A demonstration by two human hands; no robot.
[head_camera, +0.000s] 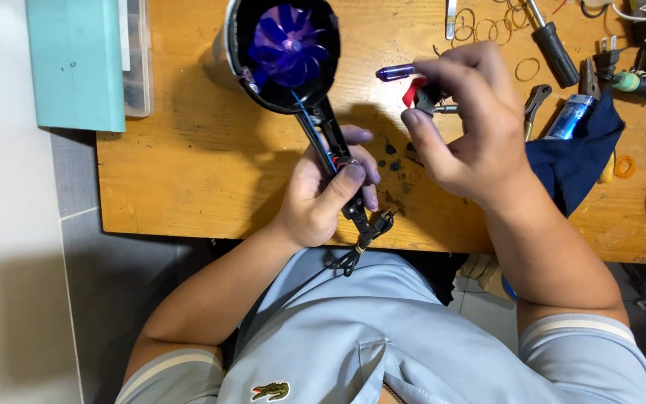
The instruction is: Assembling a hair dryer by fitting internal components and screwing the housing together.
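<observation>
Left hand (323, 198) grips an opened hair dryer (293, 67) by its handle, wiring exposed; right hand (465, 127) fingers pinch a small red-and-black part (420, 96) just above.

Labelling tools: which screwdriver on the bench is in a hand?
The translucent purple-handled screwdriver, pinched in the right hand. The black-handled screwdriver lies untouched behind it.

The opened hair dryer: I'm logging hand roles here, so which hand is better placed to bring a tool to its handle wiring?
Probably the right hand: it already pinches a small red-and-black tool just beside the hair dryer. The left hand is wrapped around the open handle, steadying it.
</observation>
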